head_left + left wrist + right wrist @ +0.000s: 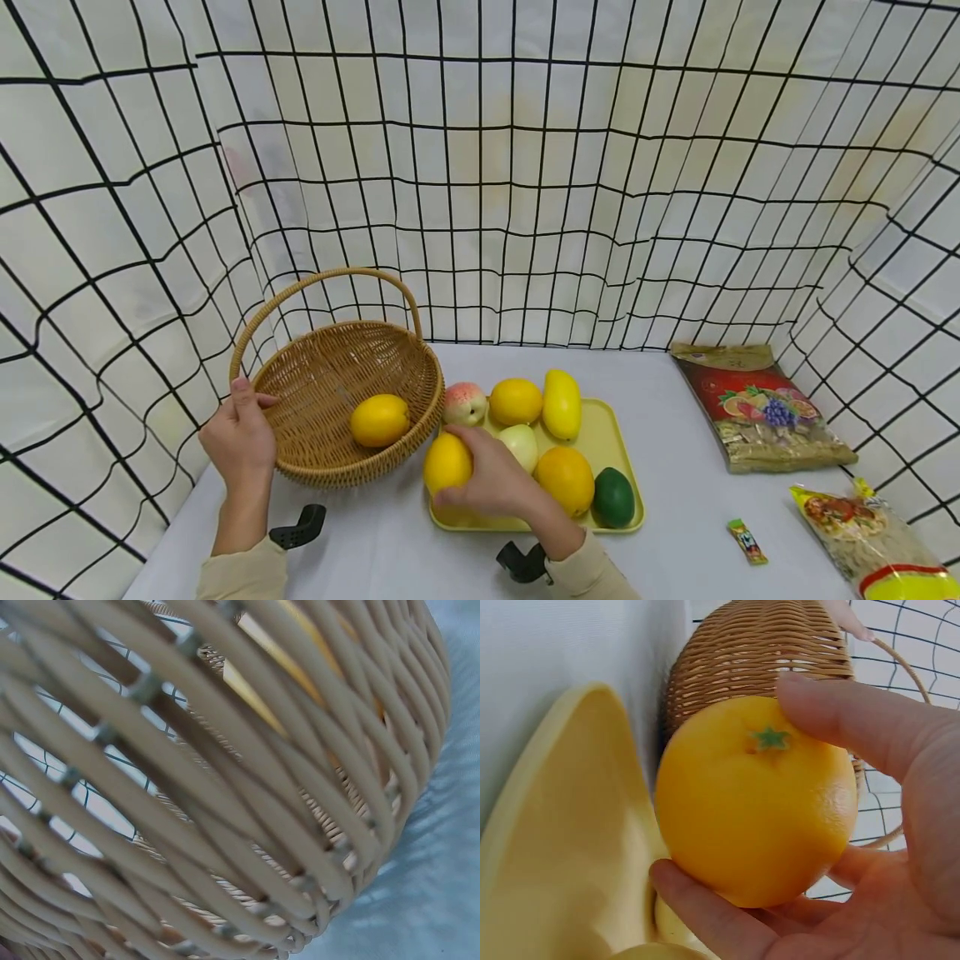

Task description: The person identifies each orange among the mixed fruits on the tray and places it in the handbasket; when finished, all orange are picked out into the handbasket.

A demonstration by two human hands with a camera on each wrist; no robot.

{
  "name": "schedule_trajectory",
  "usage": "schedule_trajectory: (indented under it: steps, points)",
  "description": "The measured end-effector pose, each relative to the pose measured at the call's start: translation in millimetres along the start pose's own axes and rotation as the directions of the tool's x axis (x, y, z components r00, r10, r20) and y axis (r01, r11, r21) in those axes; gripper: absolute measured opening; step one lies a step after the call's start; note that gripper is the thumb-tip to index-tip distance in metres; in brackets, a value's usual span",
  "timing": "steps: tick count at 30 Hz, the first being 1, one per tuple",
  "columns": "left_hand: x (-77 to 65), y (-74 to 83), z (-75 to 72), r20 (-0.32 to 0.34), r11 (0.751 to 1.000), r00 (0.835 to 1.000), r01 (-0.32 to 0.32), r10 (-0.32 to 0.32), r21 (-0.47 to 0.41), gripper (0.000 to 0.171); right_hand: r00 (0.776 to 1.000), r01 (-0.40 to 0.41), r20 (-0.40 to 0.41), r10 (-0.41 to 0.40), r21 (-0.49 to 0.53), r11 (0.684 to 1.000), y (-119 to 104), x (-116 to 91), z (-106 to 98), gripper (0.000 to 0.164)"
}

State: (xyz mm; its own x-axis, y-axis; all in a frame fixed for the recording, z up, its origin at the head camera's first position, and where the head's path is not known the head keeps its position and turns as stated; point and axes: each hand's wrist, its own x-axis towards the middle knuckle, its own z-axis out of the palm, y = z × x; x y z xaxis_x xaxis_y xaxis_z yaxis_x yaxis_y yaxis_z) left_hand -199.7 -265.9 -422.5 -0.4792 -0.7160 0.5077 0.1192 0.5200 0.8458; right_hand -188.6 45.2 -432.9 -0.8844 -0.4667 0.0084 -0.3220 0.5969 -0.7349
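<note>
My left hand (242, 433) grips the left rim of a brown wicker basket (322, 367) near the foot of its tall handle. The basket tilts toward me, and a yellow lemon-like fruit (380, 420) lies inside. In the left wrist view the basket's woven wall (225, 780) fills most of the picture. My right hand (495, 475) holds an orange (754, 802) between thumb and fingers, with its green star-shaped stem mark showing in the right wrist view. The orange is above the left edge of a yellow tray (600, 425), close beside the basket.
On the tray are a peach (465, 404), a yellow fruit (516, 402), a mango (562, 404), a pale green fruit (521, 446), another orange (564, 481) and an avocado (613, 497). Red bag (765, 408), small packet (747, 542) and clear food bag (877, 533) lie right. Grid-patterned walls surround the table.
</note>
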Motion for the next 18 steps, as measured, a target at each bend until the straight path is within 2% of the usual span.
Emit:
schedule_trajectory:
  steps: [5,10,18]
  points:
    - [0.2,-0.2,0.2,-0.002,1.0,1.0,-0.002,0.002,-0.003,0.064,0.998,0.021,-0.068,-0.019,0.039,0.999,-1,0,-8,0.089]
    - [0.0,-0.6,0.0,-0.006,1.0,1.0,0.0,0.0,-0.008,0.064,0.992,-0.044,-0.115,0.056,0.101,0.994,1,1,-15,0.087]
    - [0.0,0.4,0.3,-0.002,1.0,1.0,-0.006,0.006,-0.002,0.067,0.966,-0.079,-0.226,0.129,0.217,0.973,-1,3,-17,0.091]
